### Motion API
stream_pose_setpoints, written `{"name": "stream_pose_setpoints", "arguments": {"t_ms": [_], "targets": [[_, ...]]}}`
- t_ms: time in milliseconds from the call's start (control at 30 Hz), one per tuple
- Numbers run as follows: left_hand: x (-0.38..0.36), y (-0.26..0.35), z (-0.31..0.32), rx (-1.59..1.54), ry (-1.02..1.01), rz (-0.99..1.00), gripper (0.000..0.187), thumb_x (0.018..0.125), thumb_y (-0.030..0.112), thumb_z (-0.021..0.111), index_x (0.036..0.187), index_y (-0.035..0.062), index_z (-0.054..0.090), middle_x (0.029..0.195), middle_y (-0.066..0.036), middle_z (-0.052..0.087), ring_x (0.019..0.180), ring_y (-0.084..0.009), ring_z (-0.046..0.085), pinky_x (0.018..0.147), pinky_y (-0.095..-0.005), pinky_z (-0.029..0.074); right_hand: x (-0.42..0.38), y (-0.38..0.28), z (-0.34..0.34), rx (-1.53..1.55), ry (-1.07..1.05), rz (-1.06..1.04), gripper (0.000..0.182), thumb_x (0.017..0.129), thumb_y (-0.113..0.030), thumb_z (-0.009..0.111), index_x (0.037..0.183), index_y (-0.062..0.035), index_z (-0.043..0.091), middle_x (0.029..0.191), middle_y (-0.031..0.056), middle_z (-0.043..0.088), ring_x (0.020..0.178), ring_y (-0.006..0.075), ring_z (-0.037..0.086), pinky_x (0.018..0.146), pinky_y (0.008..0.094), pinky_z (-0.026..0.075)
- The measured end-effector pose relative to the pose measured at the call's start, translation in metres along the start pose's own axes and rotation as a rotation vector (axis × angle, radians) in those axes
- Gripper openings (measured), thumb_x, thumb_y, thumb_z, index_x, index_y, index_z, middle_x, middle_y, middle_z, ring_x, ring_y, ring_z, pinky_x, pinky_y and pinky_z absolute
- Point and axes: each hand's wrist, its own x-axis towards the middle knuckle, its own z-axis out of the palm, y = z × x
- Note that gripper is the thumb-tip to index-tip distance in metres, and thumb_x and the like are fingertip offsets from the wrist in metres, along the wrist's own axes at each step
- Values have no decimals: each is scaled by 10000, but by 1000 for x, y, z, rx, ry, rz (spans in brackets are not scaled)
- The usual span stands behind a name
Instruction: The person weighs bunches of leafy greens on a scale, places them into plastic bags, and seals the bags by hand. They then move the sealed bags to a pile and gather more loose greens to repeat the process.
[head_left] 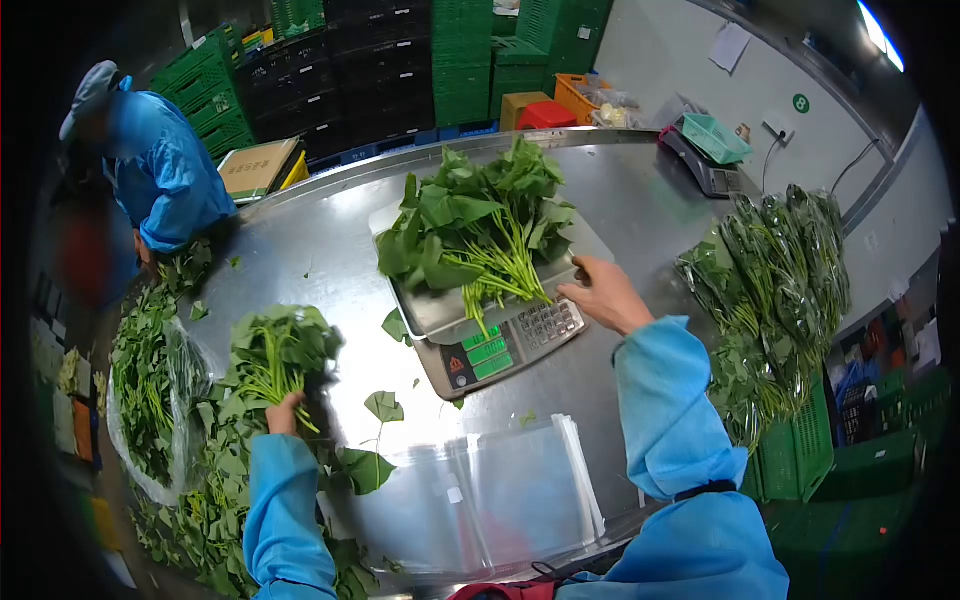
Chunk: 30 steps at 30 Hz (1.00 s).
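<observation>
A large heap of leafy greens [470, 215] lies on the pan of a digital scale [500, 345], stems toward me. My right hand [605, 292] is at the pan's right edge beside the stem ends; its thumb and fingers are apart and nothing shows between them. In my left hand [287, 415] is a small bunch of greens [280, 355], gripped by the stems with the leaves pointing away from me. That bunch is just above the loose greens [215, 460] on the left. Flat clear plastic bags [500, 495] are stacked at the near edge of the table.
Bagged greens [780, 290] are piled at the right above a green crate [800, 440]. A second scale [700, 165] bears a teal basket [715, 138]. An open bag of greens [150, 400] lies far left, near a co-worker in blue [170, 170]. Crates [380, 70] stand behind the metal table [290, 235].
</observation>
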Motion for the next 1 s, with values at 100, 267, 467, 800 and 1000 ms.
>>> {"name": "stream_pose_setpoints", "arguments": {"t_ms": [100,267,467,800,1000], "targets": [[-42,58,41,-334,-51,-194,156,698,144,661,756,2,630,682,-60,608,540,-157,538,495,-285,431,-29,18,-21,102,118,-43,387,758,-267,634,991,42,611,869,236,632,805,317,629,736,389,472],[-45,67,30,-413,-82,-122,165,744,154,648,804,1,627,683,-60,616,528,-150,542,472,-267,434,-48,12,6,326,159,14,223,759,-151,610,900,20,634,833,189,632,749,309,614,688,365,474],[-57,65,-4,-298,-5,-50,184,726,135,666,815,-22,627,686,-67,623,523,-145,548,491,-269,436,-21,-19,49,238,364,-319,127,745,-112,597,803,-4,630,765,156,593,747,327,561,689,410,437],[-51,67,-18,-265,83,-48,244,709,140,675,835,-59,612,767,-94,624,643,-178,577,574,-325,459,37,-34,102,-467,217,-348,164,713,-122,626,853,-48,584,849,121,512,891,290,474,747,407,361],[-51,50,-1,-649,-17,-272,105,777,152,637,827,77,583,753,-6,619,592,-102,555,496,-246,456,36,-47,73,404,420,-235,138,799,-79,542,910,-15,491,786,135,554,738,293,549,674,397,410]]}}
